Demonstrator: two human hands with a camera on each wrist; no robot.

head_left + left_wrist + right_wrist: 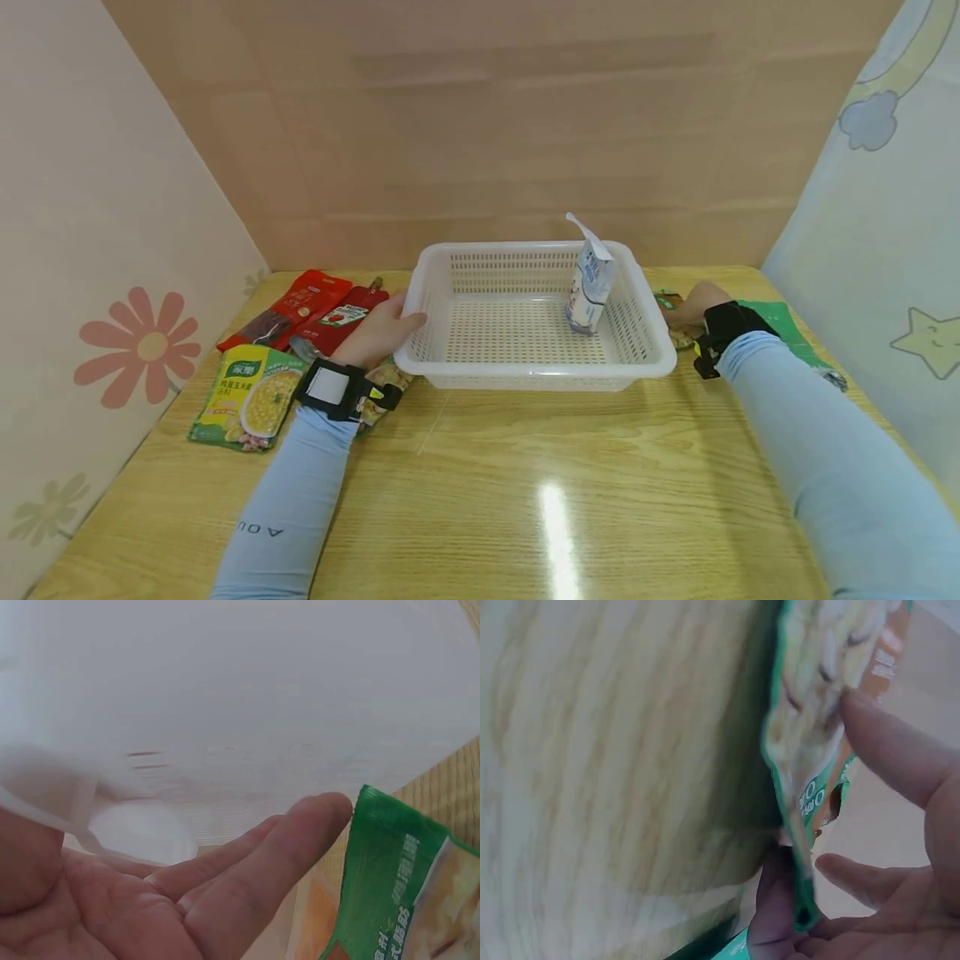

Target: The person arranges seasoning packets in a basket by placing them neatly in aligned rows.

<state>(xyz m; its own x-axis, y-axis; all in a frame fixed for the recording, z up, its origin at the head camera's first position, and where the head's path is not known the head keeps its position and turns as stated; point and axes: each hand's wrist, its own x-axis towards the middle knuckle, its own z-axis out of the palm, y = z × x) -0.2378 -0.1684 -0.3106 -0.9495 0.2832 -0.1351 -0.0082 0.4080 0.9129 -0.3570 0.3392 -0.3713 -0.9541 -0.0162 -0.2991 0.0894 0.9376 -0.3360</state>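
Observation:
A white slotted plastic basket (525, 369) stands at the middle back of the table. My left hand (378, 333) grips its left rim, the thumb over the edge and the fingers along the outer wall. Beneath that wrist lies a green-edged food packet (382, 877). Inside the basket, toward the right, a white and blue packet (588, 292) stands tilted with its top flap up. Just right of the basket, my right hand (697, 304) pinches a food packet (817, 690) with green edges and an orange band, held on edge in the right wrist view.
At the left lie a red packet (311, 300), a red ketchup pouch (352, 321) and a yellow-green corn soup packet (251, 396). A green packet (795, 329) lies beyond my right wrist. Brown paper (525, 125) covers the back, with patterned panels at both sides.

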